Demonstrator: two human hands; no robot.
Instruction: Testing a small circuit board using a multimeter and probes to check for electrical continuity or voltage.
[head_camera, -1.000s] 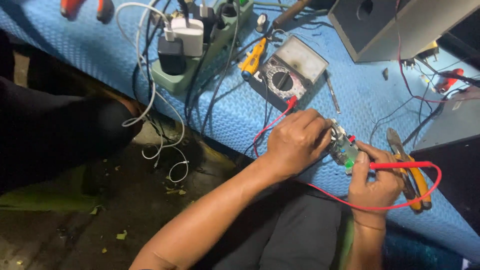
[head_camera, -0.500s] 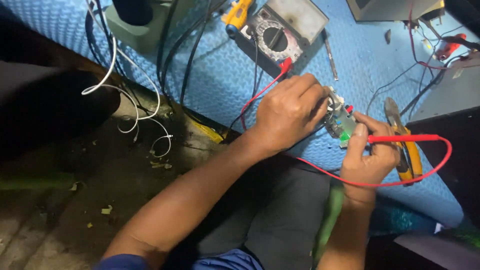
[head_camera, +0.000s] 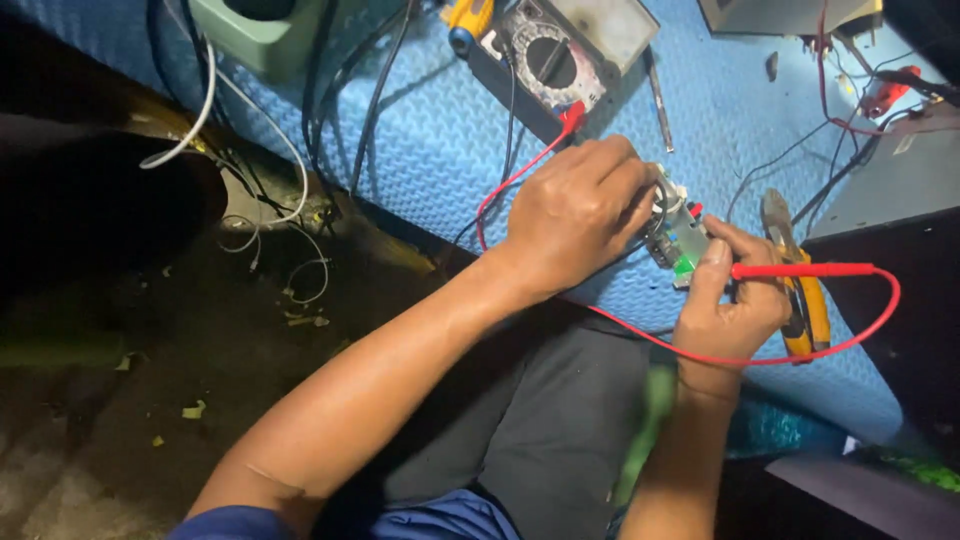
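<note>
Over the near edge of the table (head_camera: 430, 170), with its blue dimpled mat, the small circuit board (head_camera: 680, 243) sits between both hands. The left hand (head_camera: 578, 215) is curled over it from above, its grip clenched on the board's upper end, so most of that end is hidden. The right hand (head_camera: 735, 305) pinches the red test probe (head_camera: 800, 270) like a pen, the tip aimed at the board beside a small green part; whether the tip touches I cannot tell.

By my judgement the board is light, stiff and fragile: thin, with small parts standing proud, best held by its bare edges. The probe is a slim rigid plastic rod, and its red lead (head_camera: 850, 340) is limp, looping round the wrist and running back to the analogue meter (head_camera: 545, 60), a dark flat box with a round dial.

Just beside the right hand lie pliers (head_camera: 800, 290) with yellow-orange handles, hard metal jaws pointing away. A pale green power strip (head_camera: 270, 30) with black and white cables stands well apart at the far left.
</note>
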